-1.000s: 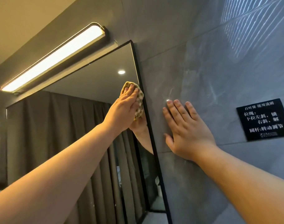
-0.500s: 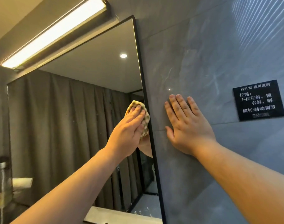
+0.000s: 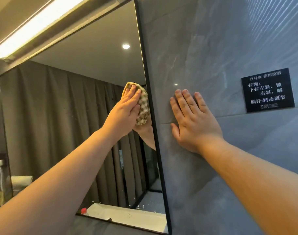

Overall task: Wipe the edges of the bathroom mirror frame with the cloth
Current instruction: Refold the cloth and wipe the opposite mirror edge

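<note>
Pressing with flat fingers (image 3: 133, 92) is what the left hand (image 3: 126, 112) does: they lie straight over the checked cloth (image 3: 143, 106) and pin it against the glass, not curled round it, as far as this view shows. The cloth's right side touches the black mirror frame (image 3: 149, 92) on the mirror's right edge, about halfway down from the top right corner; its upper end peeks out above the fingertips and its lower part bulges out beside the palm.

To do this stroke well, I judge the cloth should ride over the thin black strip itself, with even pressure and one steady line along the edge, so the glass beside it is not smeared.

The right hand (image 3: 190, 122) rests open and flat on the grey wall (image 3: 212, 48) just beside the frame, fingers spread, holding nothing. A black sign (image 3: 268, 90) hangs further right on the wall.
</note>
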The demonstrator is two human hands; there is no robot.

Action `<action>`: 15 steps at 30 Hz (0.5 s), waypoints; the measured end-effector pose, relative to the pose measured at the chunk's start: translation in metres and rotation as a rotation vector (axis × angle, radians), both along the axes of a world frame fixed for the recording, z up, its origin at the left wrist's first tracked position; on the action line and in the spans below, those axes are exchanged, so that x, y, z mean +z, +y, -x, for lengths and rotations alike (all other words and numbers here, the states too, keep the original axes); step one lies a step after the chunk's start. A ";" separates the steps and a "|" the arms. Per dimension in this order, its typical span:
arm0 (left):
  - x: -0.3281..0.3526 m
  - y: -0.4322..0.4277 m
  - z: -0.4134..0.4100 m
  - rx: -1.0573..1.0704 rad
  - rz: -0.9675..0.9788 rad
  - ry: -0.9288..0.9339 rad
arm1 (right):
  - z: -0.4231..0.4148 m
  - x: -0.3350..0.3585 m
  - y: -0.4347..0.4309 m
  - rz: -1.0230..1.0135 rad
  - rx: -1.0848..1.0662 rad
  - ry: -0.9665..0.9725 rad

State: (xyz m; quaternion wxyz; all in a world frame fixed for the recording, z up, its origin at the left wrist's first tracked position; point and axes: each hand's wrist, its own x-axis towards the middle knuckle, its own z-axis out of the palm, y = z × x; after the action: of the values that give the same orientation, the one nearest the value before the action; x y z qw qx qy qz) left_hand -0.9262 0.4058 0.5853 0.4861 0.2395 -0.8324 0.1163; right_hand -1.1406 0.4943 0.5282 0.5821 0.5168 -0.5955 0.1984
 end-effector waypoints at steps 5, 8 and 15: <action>-0.020 0.003 0.003 -0.025 0.019 -0.012 | -0.001 0.000 0.001 0.000 0.005 -0.001; -0.045 -0.001 0.000 -0.032 0.066 -0.055 | -0.001 0.000 0.001 0.002 0.005 -0.004; -0.098 -0.002 -0.004 -0.041 0.105 -0.096 | -0.003 -0.002 0.003 0.015 0.009 -0.011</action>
State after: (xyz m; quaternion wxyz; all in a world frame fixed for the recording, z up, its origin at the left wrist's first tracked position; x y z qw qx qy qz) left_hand -0.9223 0.4037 0.4870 0.4600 0.1909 -0.8520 0.1613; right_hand -1.1377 0.4974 0.5257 0.5819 0.5141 -0.5947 0.2083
